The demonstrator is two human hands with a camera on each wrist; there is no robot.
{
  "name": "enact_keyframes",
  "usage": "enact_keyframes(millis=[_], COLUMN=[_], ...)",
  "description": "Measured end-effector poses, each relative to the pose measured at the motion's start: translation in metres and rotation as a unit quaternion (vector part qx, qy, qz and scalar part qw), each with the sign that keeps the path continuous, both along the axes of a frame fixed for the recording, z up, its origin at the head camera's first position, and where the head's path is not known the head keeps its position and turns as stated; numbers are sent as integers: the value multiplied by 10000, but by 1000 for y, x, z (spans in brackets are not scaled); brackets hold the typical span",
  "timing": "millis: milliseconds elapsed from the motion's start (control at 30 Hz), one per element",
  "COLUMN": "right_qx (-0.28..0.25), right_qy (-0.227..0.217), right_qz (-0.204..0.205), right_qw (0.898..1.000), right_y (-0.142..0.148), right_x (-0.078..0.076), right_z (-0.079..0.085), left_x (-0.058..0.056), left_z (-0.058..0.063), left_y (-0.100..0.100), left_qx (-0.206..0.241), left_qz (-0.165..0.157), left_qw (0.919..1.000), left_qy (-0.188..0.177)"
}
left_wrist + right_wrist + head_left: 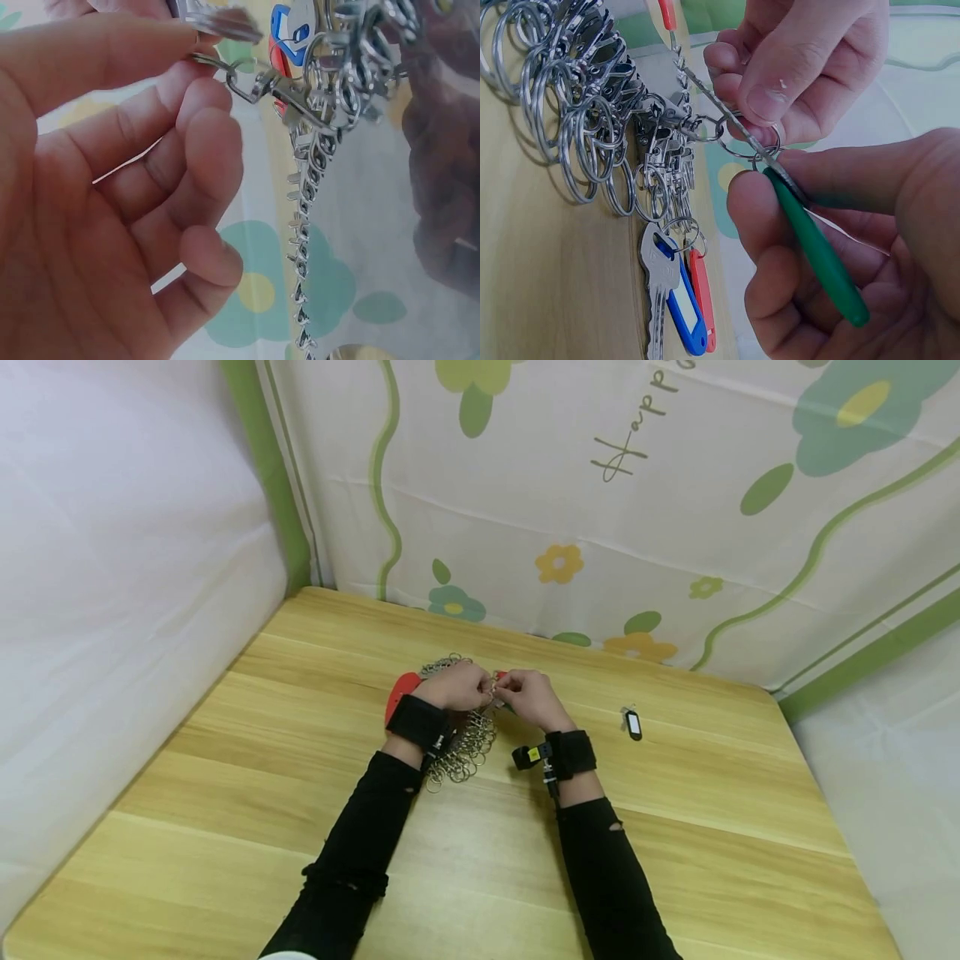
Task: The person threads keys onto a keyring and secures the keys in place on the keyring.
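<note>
My left hand [459,685] pinches a metal split ring [739,150] between thumb and forefinger, its other fingers loosely bent. A swivel clasp [289,97] links that ring to a thick bunch of similar clasps and rings [577,135]. Close beside it, my right hand [531,697] pinches a key [712,97] and a green key tag [821,255] right at the split ring. The key's blade slants up across the ring. From the bunch hang another key [660,270], a blue tag [686,315] and a red tag [701,292].
A black key tag [633,724] with a key lies on the wooden table [712,793], to the right of my hands. Some flat red thing [402,689] shows partly behind my left wrist. A flower-printed curtain [480,510] hangs along the back edge.
</note>
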State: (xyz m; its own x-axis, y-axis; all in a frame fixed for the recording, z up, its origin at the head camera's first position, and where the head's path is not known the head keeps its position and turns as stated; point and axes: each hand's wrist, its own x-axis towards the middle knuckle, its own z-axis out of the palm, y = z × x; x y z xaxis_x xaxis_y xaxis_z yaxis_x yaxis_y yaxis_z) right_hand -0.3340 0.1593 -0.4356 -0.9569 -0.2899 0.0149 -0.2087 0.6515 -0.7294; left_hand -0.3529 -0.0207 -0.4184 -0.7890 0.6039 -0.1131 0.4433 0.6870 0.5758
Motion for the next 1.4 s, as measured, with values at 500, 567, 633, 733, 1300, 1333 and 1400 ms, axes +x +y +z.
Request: enact_keyframes(millis=[500, 567, 633, 733, 1300, 1333, 1400], right_qx=[-111, -95, -65, -22, -48, -44, -55], right_qy=[-288, -272, -221, -123, -111, -109, -119], right_qz=[131, 117, 86, 18, 121, 117, 121], right_qw=[9994, 9995, 9997, 9999, 9999, 9999, 9998], right_y=[-1, -1, -1, -1, 1, 1, 1], right_x=[1, 0, 0, 0, 1, 0, 0], right_z=[1, 1, 1, 2, 1, 1, 0], left_x=[-1, -1, -1, -2, -2, -2, -2], left_z=[-2, -2, -2, -1, -2, -3, -2], left_y=[0, 0, -1, -1, 1, 0, 0], left_qx=[19, 43, 69, 62, 54, 61, 93], left_qz=[-12, 5, 15, -10, -132, -122, -108], left_qw=[10000, 10000, 10000, 10000, 9999, 9999, 9999], left_qy=[21, -16, -68, -63, 59, 62, 64])
